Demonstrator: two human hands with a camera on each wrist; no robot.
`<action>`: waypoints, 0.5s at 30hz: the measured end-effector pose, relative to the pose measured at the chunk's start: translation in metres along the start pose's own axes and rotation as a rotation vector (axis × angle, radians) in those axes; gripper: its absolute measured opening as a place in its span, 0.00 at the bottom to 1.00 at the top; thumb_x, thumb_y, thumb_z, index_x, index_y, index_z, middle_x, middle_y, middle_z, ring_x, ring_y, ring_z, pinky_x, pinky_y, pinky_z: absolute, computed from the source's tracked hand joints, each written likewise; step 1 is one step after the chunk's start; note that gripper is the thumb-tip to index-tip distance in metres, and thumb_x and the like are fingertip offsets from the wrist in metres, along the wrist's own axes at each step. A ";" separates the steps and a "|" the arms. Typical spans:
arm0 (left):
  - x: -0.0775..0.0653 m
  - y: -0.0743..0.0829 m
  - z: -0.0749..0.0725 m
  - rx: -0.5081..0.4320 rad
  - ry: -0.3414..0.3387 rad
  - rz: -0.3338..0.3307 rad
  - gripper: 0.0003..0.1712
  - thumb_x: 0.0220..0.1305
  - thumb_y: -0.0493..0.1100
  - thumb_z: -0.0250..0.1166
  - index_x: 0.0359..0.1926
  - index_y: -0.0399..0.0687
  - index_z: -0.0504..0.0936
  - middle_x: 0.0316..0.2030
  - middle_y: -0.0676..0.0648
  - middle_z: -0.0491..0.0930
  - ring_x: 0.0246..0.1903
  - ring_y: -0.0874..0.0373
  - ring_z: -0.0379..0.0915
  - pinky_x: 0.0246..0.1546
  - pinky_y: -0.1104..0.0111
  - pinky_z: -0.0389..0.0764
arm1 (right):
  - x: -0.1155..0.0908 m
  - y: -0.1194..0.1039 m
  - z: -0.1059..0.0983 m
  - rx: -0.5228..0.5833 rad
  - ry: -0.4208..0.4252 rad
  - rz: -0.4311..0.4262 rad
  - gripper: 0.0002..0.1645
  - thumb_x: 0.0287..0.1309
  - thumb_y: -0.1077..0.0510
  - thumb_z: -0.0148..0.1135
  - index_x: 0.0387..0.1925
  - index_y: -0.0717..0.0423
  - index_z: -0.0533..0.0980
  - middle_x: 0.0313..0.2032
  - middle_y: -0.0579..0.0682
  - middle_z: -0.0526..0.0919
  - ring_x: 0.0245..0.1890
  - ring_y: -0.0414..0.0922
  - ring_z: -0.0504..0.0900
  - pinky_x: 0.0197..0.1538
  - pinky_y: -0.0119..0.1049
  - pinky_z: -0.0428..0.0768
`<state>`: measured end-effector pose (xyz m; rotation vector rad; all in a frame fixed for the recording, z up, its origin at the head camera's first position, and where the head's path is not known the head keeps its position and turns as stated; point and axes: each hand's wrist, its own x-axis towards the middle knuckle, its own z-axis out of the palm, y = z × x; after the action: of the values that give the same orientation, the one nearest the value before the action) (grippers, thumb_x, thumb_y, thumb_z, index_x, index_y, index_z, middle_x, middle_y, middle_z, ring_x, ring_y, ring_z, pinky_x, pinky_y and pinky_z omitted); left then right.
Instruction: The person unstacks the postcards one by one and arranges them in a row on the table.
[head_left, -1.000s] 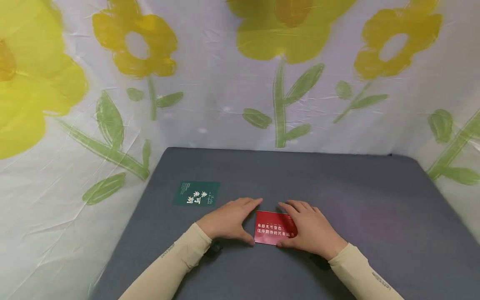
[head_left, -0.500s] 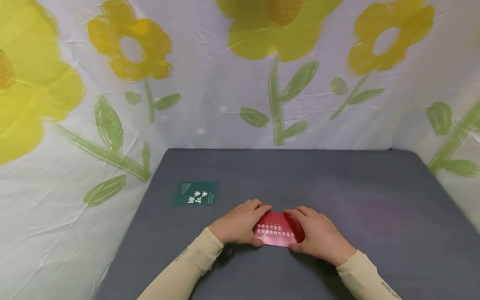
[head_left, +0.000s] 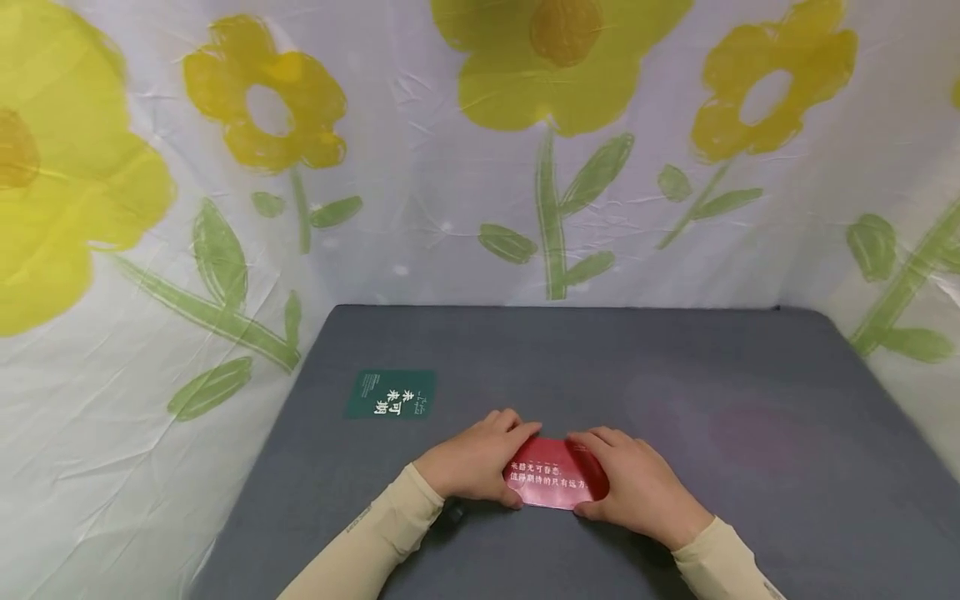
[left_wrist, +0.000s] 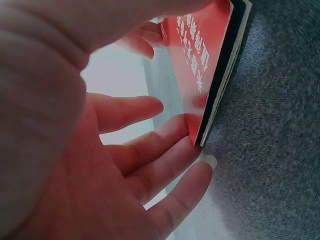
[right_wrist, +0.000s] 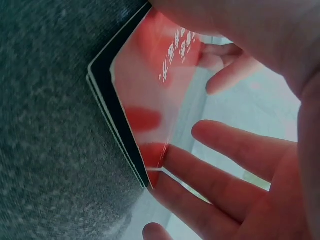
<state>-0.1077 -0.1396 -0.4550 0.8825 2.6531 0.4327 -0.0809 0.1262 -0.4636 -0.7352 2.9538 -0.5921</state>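
A red card with white printed characters (head_left: 553, 473) lies near the middle of the table, on top of a thin stack whose pale edges (left_wrist: 230, 65) show in the left wrist view. My left hand (head_left: 476, 458) grips its left end, thumb at the near edge and fingers at the far edge. At the right end my right hand (head_left: 641, 483) holds it the same way. The top card lifts slightly from those under it at its right corner (right_wrist: 117, 75) in the right wrist view. Part of each end is hidden by the hands.
A dark green card with white characters (head_left: 392, 393) lies flat at the table's back left. The grey table (head_left: 675, 358) has rounded back corners. Behind it and at its sides hangs a white curtain with yellow flowers (head_left: 442, 183).
My left hand has moved right from beside the red card and taken hold of its left end. The right hand has shifted slightly right along the card. The green card stays put.
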 end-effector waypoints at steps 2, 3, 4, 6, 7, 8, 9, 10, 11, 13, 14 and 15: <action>0.000 0.001 -0.001 -0.015 -0.010 0.001 0.59 0.53 0.58 0.85 0.81 0.51 0.67 0.62 0.53 0.74 0.61 0.60 0.69 0.61 0.69 0.80 | -0.001 0.000 0.000 -0.006 0.004 0.003 0.50 0.38 0.43 0.90 0.66 0.45 0.81 0.59 0.44 0.86 0.58 0.48 0.85 0.59 0.57 0.84; 0.000 0.001 -0.002 -0.023 -0.013 0.000 0.59 0.53 0.57 0.85 0.81 0.51 0.67 0.62 0.53 0.74 0.61 0.60 0.69 0.61 0.69 0.80 | -0.002 0.001 -0.001 -0.011 0.006 0.000 0.50 0.37 0.43 0.90 0.66 0.45 0.81 0.58 0.43 0.86 0.58 0.47 0.85 0.59 0.56 0.84; 0.000 0.001 -0.002 -0.029 -0.015 -0.002 0.59 0.53 0.57 0.85 0.81 0.51 0.67 0.63 0.53 0.75 0.61 0.60 0.70 0.62 0.68 0.81 | -0.002 0.001 -0.001 -0.015 0.010 -0.003 0.49 0.38 0.42 0.90 0.66 0.45 0.81 0.58 0.43 0.87 0.58 0.47 0.85 0.59 0.56 0.84; -0.001 0.000 -0.004 -0.034 -0.014 -0.004 0.58 0.54 0.57 0.85 0.81 0.52 0.67 0.63 0.53 0.75 0.62 0.59 0.71 0.63 0.67 0.80 | -0.001 0.001 -0.002 -0.021 0.021 -0.016 0.49 0.37 0.42 0.90 0.65 0.45 0.82 0.58 0.43 0.87 0.58 0.47 0.85 0.60 0.56 0.84; -0.001 0.000 -0.004 -0.033 -0.008 -0.002 0.57 0.55 0.56 0.84 0.81 0.52 0.67 0.64 0.52 0.75 0.62 0.59 0.71 0.64 0.66 0.80 | 0.000 0.001 -0.002 -0.024 0.029 -0.022 0.49 0.37 0.42 0.90 0.65 0.46 0.82 0.58 0.43 0.87 0.58 0.47 0.85 0.60 0.56 0.84; -0.002 -0.001 -0.005 -0.031 -0.003 -0.002 0.56 0.55 0.56 0.84 0.81 0.52 0.68 0.64 0.52 0.75 0.62 0.59 0.71 0.65 0.66 0.80 | 0.001 0.001 -0.002 -0.027 0.036 -0.030 0.49 0.37 0.41 0.90 0.65 0.46 0.82 0.57 0.43 0.88 0.58 0.47 0.85 0.60 0.56 0.84; -0.002 -0.001 -0.006 -0.030 0.005 0.000 0.56 0.55 0.56 0.84 0.81 0.53 0.68 0.64 0.52 0.75 0.63 0.58 0.72 0.66 0.65 0.80 | 0.002 0.001 -0.002 -0.030 0.040 -0.036 0.49 0.37 0.41 0.90 0.65 0.46 0.82 0.57 0.44 0.88 0.58 0.48 0.85 0.60 0.56 0.84; -0.002 -0.002 -0.007 -0.028 0.013 0.001 0.55 0.55 0.56 0.84 0.81 0.53 0.69 0.65 0.52 0.76 0.63 0.57 0.72 0.66 0.64 0.80 | 0.003 0.001 -0.002 -0.032 0.045 -0.039 0.49 0.37 0.41 0.90 0.64 0.47 0.82 0.57 0.44 0.88 0.58 0.48 0.85 0.60 0.56 0.84; -0.002 -0.003 -0.008 -0.031 0.019 0.002 0.55 0.56 0.55 0.84 0.81 0.53 0.69 0.65 0.52 0.76 0.63 0.57 0.72 0.66 0.64 0.81 | 0.005 0.000 -0.002 -0.034 0.047 -0.040 0.49 0.37 0.41 0.90 0.64 0.47 0.83 0.56 0.44 0.88 0.58 0.48 0.85 0.60 0.56 0.85; -0.002 -0.006 -0.010 -0.042 0.028 -0.001 0.55 0.55 0.55 0.84 0.80 0.53 0.69 0.65 0.51 0.76 0.64 0.57 0.72 0.66 0.63 0.81 | 0.009 0.000 -0.003 -0.034 0.045 -0.039 0.48 0.38 0.41 0.90 0.64 0.47 0.83 0.57 0.44 0.88 0.57 0.49 0.85 0.59 0.56 0.85; -0.002 -0.008 -0.011 -0.049 0.030 -0.005 0.55 0.55 0.55 0.84 0.80 0.54 0.69 0.66 0.51 0.75 0.64 0.56 0.72 0.66 0.62 0.81 | 0.011 0.000 -0.003 -0.033 0.044 -0.040 0.48 0.38 0.41 0.90 0.64 0.47 0.83 0.57 0.44 0.88 0.57 0.49 0.85 0.59 0.57 0.85; -0.002 -0.010 -0.012 -0.056 0.033 -0.007 0.55 0.55 0.54 0.84 0.80 0.54 0.69 0.66 0.51 0.75 0.64 0.56 0.72 0.66 0.61 0.81 | 0.013 0.000 -0.003 -0.029 0.041 -0.041 0.48 0.39 0.41 0.90 0.64 0.47 0.82 0.57 0.45 0.87 0.58 0.49 0.85 0.59 0.57 0.85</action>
<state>-0.1158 -0.1503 -0.4473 0.8565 2.6589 0.5214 -0.0930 0.1212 -0.4599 -0.7971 2.9976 -0.5750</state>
